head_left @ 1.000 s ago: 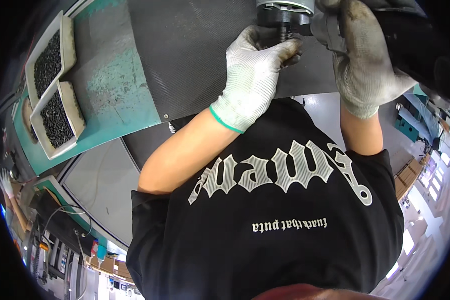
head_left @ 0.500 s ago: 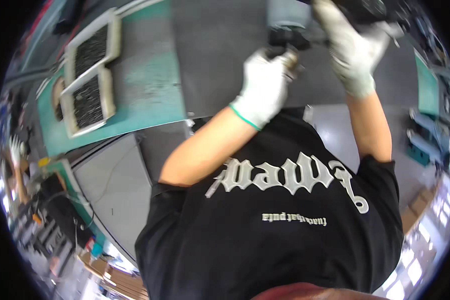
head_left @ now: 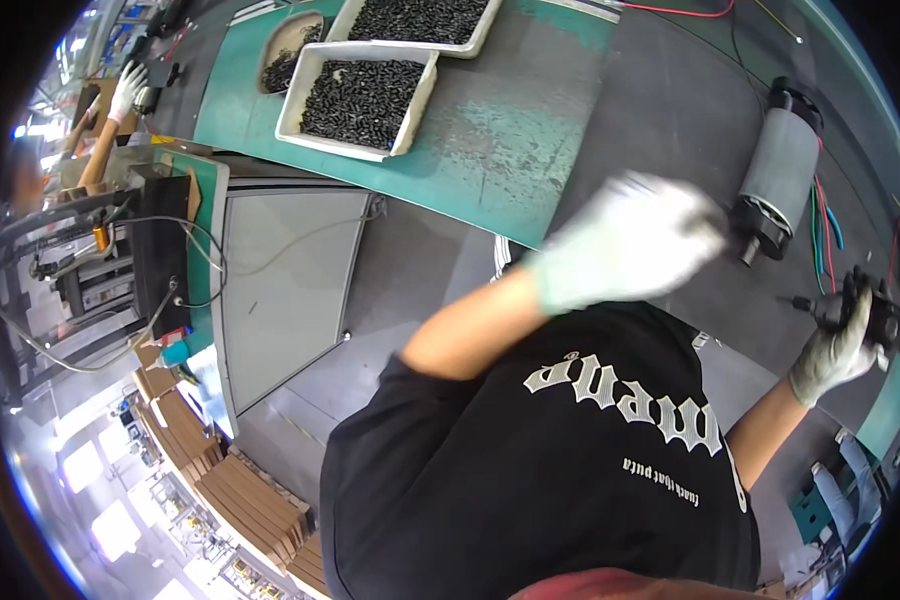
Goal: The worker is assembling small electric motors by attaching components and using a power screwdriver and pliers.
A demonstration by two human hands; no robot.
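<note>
A grey cylindrical motor (head_left: 782,170) with black end caps and a short metal shaft lies tilted on the dark bench at the right. My left hand (head_left: 635,240), in a white glove, is beside its near end. Motion smears its fingers, so whether they hold something cannot be made out. Farther right, my gloved right hand (head_left: 836,358) is closed round a black power driver (head_left: 878,322). The driver's bit points left, below the motor and apart from it.
A white tray (head_left: 288,118) of small black parts stands on the green mat (head_left: 515,150), with a second tray (head_left: 485,35) and a bowl (head_left: 267,62) behind. Coloured wires (head_left: 823,235) lie beside the motor. Another person's gloved hand (head_left: 127,92) shows far left.
The view has swung left, bringing the trays and the side of the room further in. My left hand has come away from the motor's end; my right hand is now lower, holding the driver.
</note>
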